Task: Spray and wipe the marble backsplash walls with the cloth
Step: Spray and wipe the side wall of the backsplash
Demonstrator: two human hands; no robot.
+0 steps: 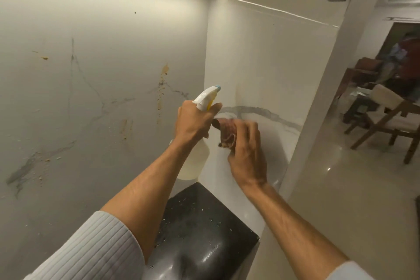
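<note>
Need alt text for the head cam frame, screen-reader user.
A person's right hand presses a crumpled reddish-brown cloth against the white grey-veined marble side wall, while the left hand grips a white-headed translucent spray bottle beside it. The left marble wall carries orange-brown splatter stains; a wet black countertop lies below.

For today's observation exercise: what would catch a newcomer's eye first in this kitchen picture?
At centre, the left hand grips a spray bottle while the right hand presses a brownish cloth to the side marble wall. Orange-brown splatter stains mark the left marble wall.
</note>
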